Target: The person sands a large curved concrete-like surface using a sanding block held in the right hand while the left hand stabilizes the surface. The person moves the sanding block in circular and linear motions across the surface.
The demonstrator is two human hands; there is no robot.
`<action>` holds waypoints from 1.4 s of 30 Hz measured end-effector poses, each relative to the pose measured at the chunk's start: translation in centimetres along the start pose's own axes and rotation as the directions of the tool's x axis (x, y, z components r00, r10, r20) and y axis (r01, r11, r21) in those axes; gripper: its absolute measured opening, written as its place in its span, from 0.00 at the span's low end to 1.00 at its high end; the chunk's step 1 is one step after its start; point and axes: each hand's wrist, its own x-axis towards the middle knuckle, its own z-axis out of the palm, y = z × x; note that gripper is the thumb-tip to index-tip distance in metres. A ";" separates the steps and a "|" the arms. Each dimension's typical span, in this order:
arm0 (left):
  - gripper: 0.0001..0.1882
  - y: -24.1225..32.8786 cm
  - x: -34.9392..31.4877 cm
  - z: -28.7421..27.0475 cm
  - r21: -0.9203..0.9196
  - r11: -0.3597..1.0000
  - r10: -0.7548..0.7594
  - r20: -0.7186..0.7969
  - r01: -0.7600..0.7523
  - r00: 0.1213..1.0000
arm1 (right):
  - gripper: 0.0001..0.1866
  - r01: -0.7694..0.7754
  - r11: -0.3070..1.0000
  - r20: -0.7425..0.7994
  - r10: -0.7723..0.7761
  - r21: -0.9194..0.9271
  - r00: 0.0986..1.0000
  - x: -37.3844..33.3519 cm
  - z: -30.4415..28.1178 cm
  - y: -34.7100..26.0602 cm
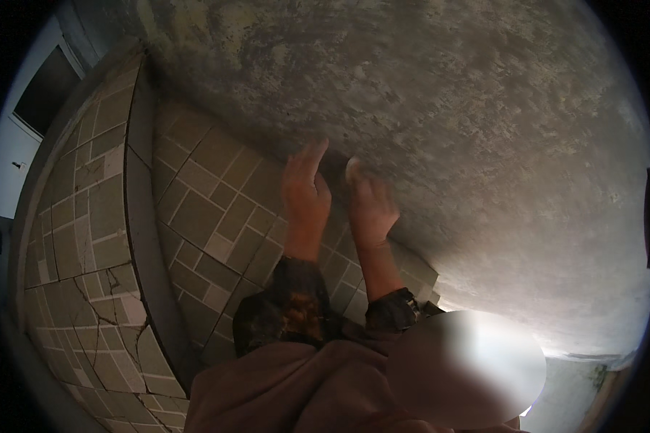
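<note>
In front of a rough, mottled grey wall (484, 130), both my arms reach forward in dark patterned sleeves. My left hand (307, 184) is raised close to the wall with its fingers stretched upward, and nothing shows in it. To its right, my right hand (372, 209) is closed, its fingers curled toward the wall. A small pale, rounded piece (352, 170) shows at its fingertips, apparently pinched there. Its kind cannot be made out, and the fingers partly cover it. Whether either hand touches the wall cannot be told.
Below my hands lies a floor of brown-grey tiles (217, 180) with pale joints. A dark raised edge (141, 144) separates it from a cracked tiled surface (87, 238) on the left. Farther left stands a white door (14, 144) with a dark panel.
</note>
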 end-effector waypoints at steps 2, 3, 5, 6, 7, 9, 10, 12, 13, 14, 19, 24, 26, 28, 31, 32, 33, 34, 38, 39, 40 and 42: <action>0.27 0.0 0.1 0.2 -0.008 1.000 -0.024 -0.004 0.024 1.000 | 0.16 -0.021 0.999 -0.049 0.023 0.031 0.999 1.1 0.1 0.2; 0.27 0.0 0.1 0.2 -0.021 0.999 -0.037 -0.009 0.037 0.999 | 0.17 0.015 0.999 -0.054 -0.014 0.032 0.998 1.4 0.3 0.2; 0.27 -0.1 0.2 0.2 -0.028 0.998 -0.058 -0.019 0.057 0.998 | 0.17 0.078 0.997 -0.024 -0.077 0.019 0.997 1.2 0.9 -0.1; 0.27 -0.1 0.3 0.1 -0.039 0.997 -0.060 -0.032 0.059 0.998 | 0.17 0.102 0.995 0.014 -0.102 0.006 0.995 0.8 1.2 -0.4; 0.27 -0.2 0.4 0.0 -0.027 0.998 -0.055 -0.033 0.054 0.998 | 0.18 0.127 0.992 0.025 -0.127 -0.001 0.992 0.3 1.5 -0.8; 0.27 -0.3 0.4 -0.4 -0.018 0.999 -0.035 -0.050 0.034 0.998 | 0.17 0.107 0.994 0.103 -0.106 -0.003 0.989 -0.5 1.9 -1.6; 0.27 -0.3 0.4 -0.5 -0.013 1.000 -0.019 -0.059 0.018 0.998 | 0.17 0.112 0.994 0.042 -0.113 0.010 0.993 -0.6 2.0 -1.9; 0.27 -0.4 0.4 -0.7 -0.013 1.000 -0.001 -0.074 0.000 0.997 | 0.16 0.063 0.998 0.103 -0.062 -0.005 0.993 -0.2 2.0 -2.2; 0.27 -0.3 0.4 -0.7 -0.007 1.000 -0.006 -0.072 0.005 0.997 | 0.16 0.075 0.997 0.010 -0.075 0.002 0.997 0.3 2.1 -2.3; 0.27 -0.3 0.5 -0.8 0.000 1.000 -0.010 -0.072 0.011 0.997 | 0.16 0.042 0.999 0.033 -0.042 0.009 0.999 0.8 2.2 -2.2; 0.27 -0.1 0.7 -0.8 -0.021 0.999 -0.042 -0.088 0.040 0.995 | 0.21 0.063 0.998 0.125 -0.065 0.020 0.990 1.0 3.1 -1.8; 0.27 -0.2 0.7 -1.4 -0.037 0.997 -0.076 -0.110 0.073 0.991 | 0.20 0.104 0.995 0.322 -0.097 -0.004 0.942 -2.7 4.3 -2.3; 0.27 -0.3 0.7 -1.6 -0.029 0.995 -0.102 -0.098 0.100 0.990 | 0.21 0.088 0.996 0.325 -0.091 0.024 0.941 -3.1 4.7 -2.2; 0.26 -0.3 0.8 -1.6 -0.032 0.994 -0.105 -0.101 0.102 0.989 | 0.21 0.071 0.997 0.284 -0.078 0.034 0.956 -2.8 5.0 -1.9; 0.26 -0.2 1.1 -1.6 -0.059 0.994 -0.094 -0.149 0.086 0.984 | 0.21 0.010 0.998 0.275 -0.028 0.068 0.961 -2.2 5.1 -1.7; 0.26 -0.1 1.2 -1.7 -0.077 0.993 -0.102 -0.172 0.089 0.980 | 0.22 0.043 0.999 0.309 -0.050 0.031 0.950 -2.3 5.2 -1.7; 0.26 0.0 1.3 -1.9 -0.093 0.992 -0.102 -0.192 0.085 0.976 | 0.22 0.076 0.997 0.344 -0.070 -0.005 0.936 -2.4 5.3 -1.9; 0.26 0.1 1.4 -2.1 -0.097 0.990 -0.123 -0.197 0.105 0.973 | 0.22 0.112 0.993 0.377 -0.090 -0.038 0.922 -2.7 5.4 -2.1; 0.26 0.3 1.5 -3.2 -0.082 0.986 -0.159 -0.215 0.144 0.964 | 0.24 0.112 0.993 0.423 -0.082 -0.047 0.903 -4.1 6.1 -2.7; 0.26 0.4 1.5 -3.4 -0.069 0.984 -0.174 -0.212 0.163 0.962 | 0.25 0.098 0.995 0.383 -0.078 -0.033 0.921 -4.2 6.3 -2.7; 0.25 0.4 1.6 -3.6 -0.067 0.985 -0.171 -0.222 0.160 0.960 | 0.25 0.064 0.997 0.419 -0.043 -0.037 0.907 -4.2 6.4 -2.7; 0.25 0.6 1.8 -3.8 -0.063 0.984 -0.175 -0.239 0.164 0.955 | 0.18 0.060 0.998 0.217 -0.052 -0.031 0.975 -3.9 6.8 -2.4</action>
